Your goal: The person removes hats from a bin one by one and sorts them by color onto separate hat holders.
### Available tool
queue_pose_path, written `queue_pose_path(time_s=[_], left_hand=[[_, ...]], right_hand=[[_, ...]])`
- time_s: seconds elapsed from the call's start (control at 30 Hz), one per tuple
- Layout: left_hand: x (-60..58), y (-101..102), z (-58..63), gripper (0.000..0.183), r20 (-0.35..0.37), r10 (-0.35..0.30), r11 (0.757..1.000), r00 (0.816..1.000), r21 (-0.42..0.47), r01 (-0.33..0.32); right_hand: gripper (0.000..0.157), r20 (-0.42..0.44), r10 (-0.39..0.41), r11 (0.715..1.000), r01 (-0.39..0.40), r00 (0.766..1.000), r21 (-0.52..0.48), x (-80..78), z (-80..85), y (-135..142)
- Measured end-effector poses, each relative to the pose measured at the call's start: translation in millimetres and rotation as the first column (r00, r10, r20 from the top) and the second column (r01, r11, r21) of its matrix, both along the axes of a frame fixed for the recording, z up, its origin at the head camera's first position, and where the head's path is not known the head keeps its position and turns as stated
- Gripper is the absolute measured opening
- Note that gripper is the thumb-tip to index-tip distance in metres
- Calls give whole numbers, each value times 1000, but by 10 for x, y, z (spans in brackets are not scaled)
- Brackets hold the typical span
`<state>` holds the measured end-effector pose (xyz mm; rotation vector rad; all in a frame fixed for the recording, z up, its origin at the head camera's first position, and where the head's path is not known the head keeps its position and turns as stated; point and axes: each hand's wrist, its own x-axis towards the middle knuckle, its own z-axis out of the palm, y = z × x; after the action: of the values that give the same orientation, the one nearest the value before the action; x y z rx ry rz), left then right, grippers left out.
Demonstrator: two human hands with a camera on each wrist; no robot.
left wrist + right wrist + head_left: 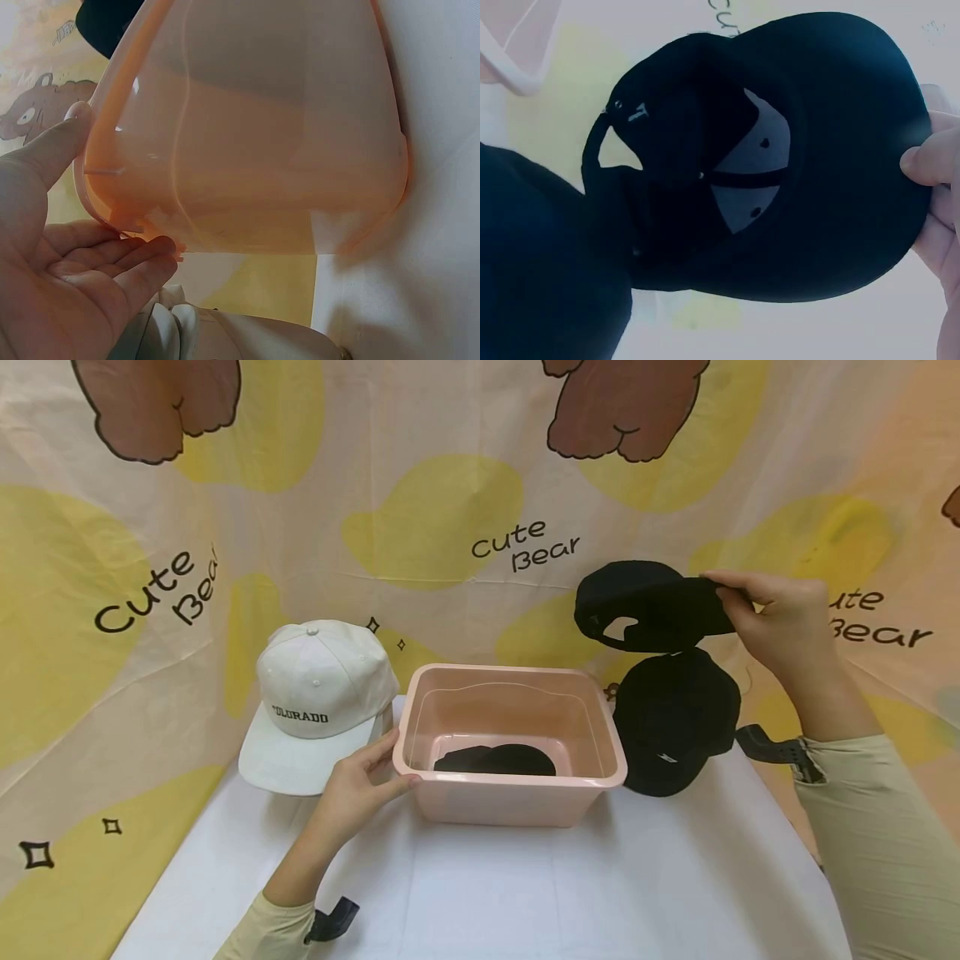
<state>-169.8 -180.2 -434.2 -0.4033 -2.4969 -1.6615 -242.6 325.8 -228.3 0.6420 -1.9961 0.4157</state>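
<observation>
My right hand (783, 618) pinches the brim of a black baseball cap (637, 602), held up in the air. The right wrist view shows that cap's hollow inside and the rear strap opening (621, 150). Below it, a second black cap (667, 718) with a small light logo is by the right side of a pink plastic basin (495, 800). Thumb and fingers of my left hand (356, 797) grip the basin's left rim, the fingers under its lip in the left wrist view. Something black (517, 760), partly hidden by the front wall, lies in the basin.
A white cap (322, 681) lettered COLORADO sits on the left, close behind my left hand, raised on a support mostly hidden beneath it. White cloth (487, 893) covers the table. Directly behind hangs a patterned curtain (420, 518) with bears and writing.
</observation>
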Motion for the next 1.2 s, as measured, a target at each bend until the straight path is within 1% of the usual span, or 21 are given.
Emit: queue_pose_path(time_s=[0.17,0.33,0.47,0.6,0.73,0.83,0.9,1.0,1.2], left_hand=[[-4,3,9,92,1,-3,1000,1000,10,3],[-3,4,14,93,1,-2,1000,1000,11,2],[-3,1,7,92,-1,-4,1000,1000,13,4],[5,6,9,92,2,-6,1000,1000,13,6],[12,11,14,92,8,-7,1000,1000,12,7],[17,10,15,92,8,-5,1000,1000,9,5],[22,9,17,91,6,-2,1000,1000,10,2],[28,7,24,91,2,1,1000,1000,12,-1],[22,11,25,92,14,-1,1000,1000,17,0]], right_hand=[[24,-11,-37,998,37,999,-48,-26,12,121],[24,-19,-80,994,79,997,-69,-70,4,222],[22,-24,-101,993,100,995,-68,-99,-55,310],[22,-25,-126,991,125,992,-49,-90,-167,401],[22,-13,-161,986,160,987,-49,-29,-305,463],[23,-16,-183,983,183,983,-8,34,-396,488],[23,-35,-189,982,190,981,23,74,-454,486],[22,-64,-175,982,178,983,54,127,-537,466],[21,-125,-122,991,127,985,31,269,-664,377]])
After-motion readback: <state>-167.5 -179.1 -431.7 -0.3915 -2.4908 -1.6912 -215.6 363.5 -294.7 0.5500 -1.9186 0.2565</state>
